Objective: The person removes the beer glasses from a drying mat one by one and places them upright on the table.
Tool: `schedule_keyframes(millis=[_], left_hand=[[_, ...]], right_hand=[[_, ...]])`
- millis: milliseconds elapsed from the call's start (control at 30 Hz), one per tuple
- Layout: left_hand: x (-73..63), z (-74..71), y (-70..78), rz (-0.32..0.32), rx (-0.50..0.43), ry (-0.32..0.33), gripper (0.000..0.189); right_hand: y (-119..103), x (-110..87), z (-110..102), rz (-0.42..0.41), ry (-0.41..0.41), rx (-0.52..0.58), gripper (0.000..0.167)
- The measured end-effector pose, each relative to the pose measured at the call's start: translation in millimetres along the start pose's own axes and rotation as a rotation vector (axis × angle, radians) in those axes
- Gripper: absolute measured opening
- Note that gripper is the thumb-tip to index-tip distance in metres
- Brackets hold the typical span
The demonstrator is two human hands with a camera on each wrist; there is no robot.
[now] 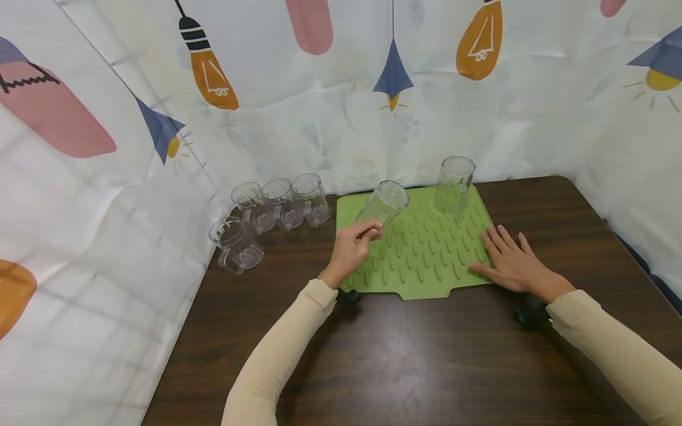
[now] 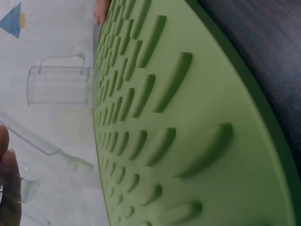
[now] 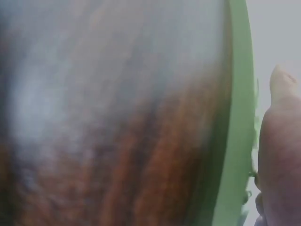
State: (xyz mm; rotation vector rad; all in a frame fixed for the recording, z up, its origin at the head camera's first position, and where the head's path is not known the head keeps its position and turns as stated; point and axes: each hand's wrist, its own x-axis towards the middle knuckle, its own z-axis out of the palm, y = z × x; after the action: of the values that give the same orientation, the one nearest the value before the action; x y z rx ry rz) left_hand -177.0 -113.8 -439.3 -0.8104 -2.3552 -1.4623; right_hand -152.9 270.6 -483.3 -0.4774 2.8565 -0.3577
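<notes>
In the head view my left hand (image 1: 353, 245) grips a clear glass mug (image 1: 385, 203) by its handle. The mug tilts above the left part of a green ridged drying mat (image 1: 421, 290). In the left wrist view the mug's handle (image 2: 29, 188) shows between my fingers (image 2: 10, 197). At the mat's back right another clear mug (image 1: 454, 186) stands upright, its handle turned away from me. My right hand (image 1: 508, 260) lies with straight, spread fingers at the mat's right edge. The right wrist view shows only its thumb side (image 3: 282, 141) beside the mat's rim (image 3: 240, 117).
Several clear mugs stand on the dark wooden table (image 1: 394, 355) left of the mat, among them a front mug (image 1: 237, 244) and a mug (image 1: 311, 199) nearest the mat. A white printed curtain (image 1: 319, 118) hangs behind the table and at its sides.
</notes>
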Motion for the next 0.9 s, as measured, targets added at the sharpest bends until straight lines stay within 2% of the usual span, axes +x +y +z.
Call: schedule_keyframes(millis=[400,600,767,900], left_hand=[[-3.7,-6.8,7.0,0.174,0.301,-0.004,0.017],[-5.4,-9.0,9.5,0.212,0.392,0.020,0.017],[-6.8,-12.0,10.2,0.264,0.470,0.010,0.023],[-8.1,-13.2,11.3,0.327,0.578,0.010,0.019]], right_hand=[[2,1.9,-10,0.006,0.046,0.003,0.095],[0,3.9,-16,0.000,0.072,0.017,0.088],[-3,6.0,-18,-0.014,0.119,0.019,0.083],[-6,6.9,-18,-0.035,0.169,0.035,0.080]])
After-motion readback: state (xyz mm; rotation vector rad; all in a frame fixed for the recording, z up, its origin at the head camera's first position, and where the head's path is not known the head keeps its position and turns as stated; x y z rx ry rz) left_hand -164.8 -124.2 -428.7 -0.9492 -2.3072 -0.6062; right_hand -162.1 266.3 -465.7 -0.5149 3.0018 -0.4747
